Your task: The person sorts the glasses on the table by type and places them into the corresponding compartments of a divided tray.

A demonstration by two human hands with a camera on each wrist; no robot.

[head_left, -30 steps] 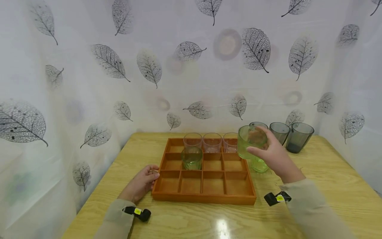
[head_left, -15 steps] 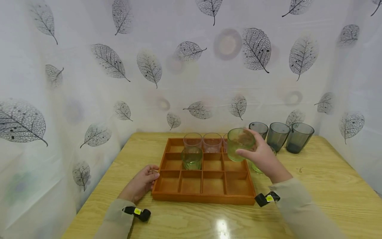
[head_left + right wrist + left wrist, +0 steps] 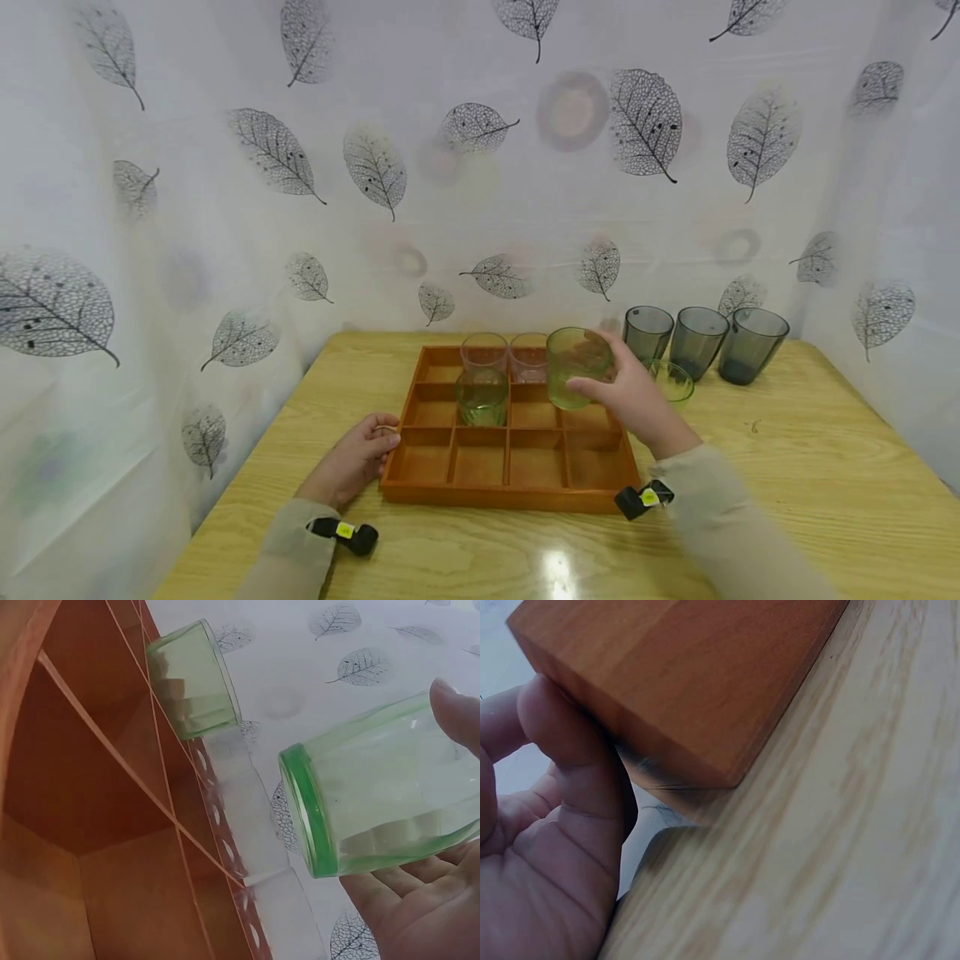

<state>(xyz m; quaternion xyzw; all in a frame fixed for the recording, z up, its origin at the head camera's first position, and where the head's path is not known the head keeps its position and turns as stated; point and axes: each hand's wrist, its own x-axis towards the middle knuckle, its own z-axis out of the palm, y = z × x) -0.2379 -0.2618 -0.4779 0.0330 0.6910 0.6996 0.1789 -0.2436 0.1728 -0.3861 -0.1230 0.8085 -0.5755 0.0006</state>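
Observation:
My right hand [image 3: 630, 397] grips a light green glass tumbler [image 3: 576, 371] above the right half of a divided wooden tray [image 3: 517, 498]. In the right wrist view, the tumbler's thick base [image 3: 309, 810] points toward the tray, clear of the dividers. Another green tumbler [image 3: 482, 400] stands in the middle row, second compartment from the left. Clear tumblers [image 3: 483, 354] line the back row; the held one covers part of that row. My left hand [image 3: 351, 460] holds the tray's left edge, thumb and fingers bent against its side [image 3: 630, 697] in the left wrist view.
Right of the tray, a green tumbler [image 3: 673, 383] stands on the wooden table [image 3: 787, 492], partly behind my right hand. Three dark grey tumblers [image 3: 699, 343] stand in a row at the back right. A leaf-print curtain [image 3: 480, 208] hangs behind the table.
My right hand has carried the green tumbler leftward and slightly lower, from the tray's right edge to over its compartments. The left hand and tray have stayed put.

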